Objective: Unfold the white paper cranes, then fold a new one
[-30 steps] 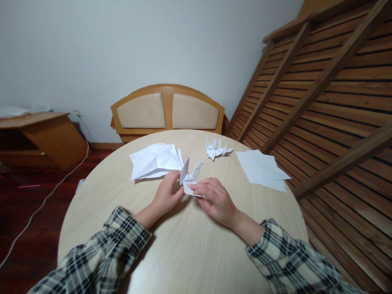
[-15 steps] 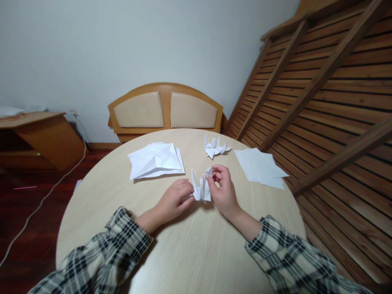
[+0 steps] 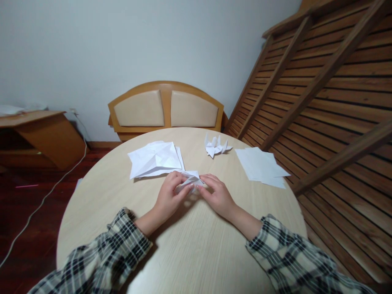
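Both hands are gripping one small folded white paper piece point(image 3: 192, 179) over the middle of the round table point(image 3: 196, 253). Left hand point(image 3: 169, 195) pinches its left end, thumb on the near side, fingers curled behind. Right hand point(image 3: 216, 197) pinches the right end, thumb toward the near edge, fingers on the far side. Thumb tips sit close together. Folds are partly covered by the fingers, exact shape hard to read; can't tell if the piece touches the tabletop.

Behind the left hand, a stack of creased white sheets point(image 3: 153, 160), top one with raised fold lines; its near right corner is right by the held piece, contact unclear. Farther back, right of center, a cluster of folded paper cranes point(image 3: 216, 147), pointed tips up; count unclear, they overlap. To their right, near the table's right edge, flat white sheets point(image 3: 260, 165), fanned unevenly.

Plaid sleeves point(image 3: 122, 245) on both arms. Beyond the table: wooden headboard point(image 3: 167, 105) with two beige panels, against a pale wall point(image 3: 122, 41). Slatted wooden panel point(image 3: 324, 102) leans on the right. Left: wooden cabinet point(image 3: 56, 136), white cable point(image 3: 43, 204) running along the dark red floor point(image 3: 18, 228), thin pink stick point(image 3: 27, 186) lying there.
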Demonstrator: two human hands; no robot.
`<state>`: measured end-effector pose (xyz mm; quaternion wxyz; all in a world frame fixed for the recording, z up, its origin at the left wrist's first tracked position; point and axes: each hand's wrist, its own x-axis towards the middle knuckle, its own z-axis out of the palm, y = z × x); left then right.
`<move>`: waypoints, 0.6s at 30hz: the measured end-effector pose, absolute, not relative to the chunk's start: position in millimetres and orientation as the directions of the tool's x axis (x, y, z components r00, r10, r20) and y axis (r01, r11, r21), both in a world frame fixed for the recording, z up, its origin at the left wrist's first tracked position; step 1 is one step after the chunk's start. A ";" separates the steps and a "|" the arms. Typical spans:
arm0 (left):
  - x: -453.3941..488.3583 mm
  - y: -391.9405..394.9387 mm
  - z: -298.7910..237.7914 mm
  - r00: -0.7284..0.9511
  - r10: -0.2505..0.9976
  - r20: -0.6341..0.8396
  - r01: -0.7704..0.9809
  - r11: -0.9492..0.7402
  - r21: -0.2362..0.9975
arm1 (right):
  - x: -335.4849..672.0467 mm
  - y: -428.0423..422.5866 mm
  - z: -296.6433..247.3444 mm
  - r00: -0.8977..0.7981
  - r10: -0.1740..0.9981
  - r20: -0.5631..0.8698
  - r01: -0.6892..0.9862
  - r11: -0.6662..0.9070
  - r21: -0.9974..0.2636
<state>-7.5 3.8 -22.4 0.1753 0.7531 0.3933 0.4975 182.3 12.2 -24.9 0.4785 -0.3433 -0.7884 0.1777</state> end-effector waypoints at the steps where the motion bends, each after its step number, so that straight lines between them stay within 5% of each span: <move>1: -7.6 4.6 -23.9 0.168 0.766 0.620 0.428 -0.624 0.654 | 181.6 12.4 -25.6 -0.290 0.722 0.628 0.379 0.689 -0.617; 9: -9.5 2.8 -24.4 0.092 0.726 0.682 0.543 -0.611 0.576 | 179.7 9.7 -20.2 -0.246 0.760 0.602 0.382 0.647 -0.661; 18: -3.4 6.8 -33.1 0.229 0.896 0.380 0.241 -0.431 0.870 | 178.3 8.2 -18.6 -0.319 0.790 0.524 0.298 0.608 -0.736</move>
